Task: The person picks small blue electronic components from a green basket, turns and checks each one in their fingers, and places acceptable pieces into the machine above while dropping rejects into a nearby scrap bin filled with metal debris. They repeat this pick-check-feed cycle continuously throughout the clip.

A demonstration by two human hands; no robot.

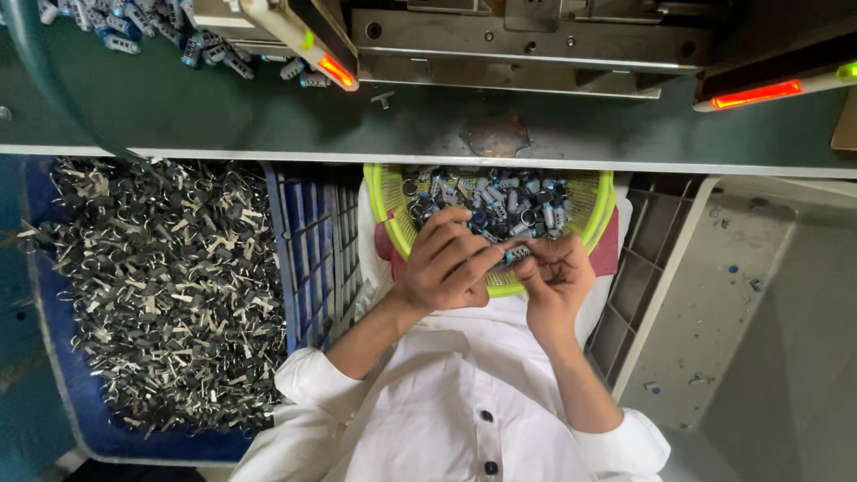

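Note:
A yellow-green plastic basket (601, 207) rests on my lap and holds several small blue and black cylindrical parts (500, 196). Both hands meet over its near rim. My left hand (444, 265) curls over the basket, its fingertips pinching one small blue-grey part (518, 254). My right hand (559, 275) grips the same part from the other side. The fingers hide most of the part.
A blue crate (308, 259) on the left is piled with dark metal clips (161, 286). A green bench edge (223, 125) runs across above, with a metal machine (527, 45), two red-lit bars (337, 71) and more small parts (134, 27). A grey tray (714, 303) lies on the right.

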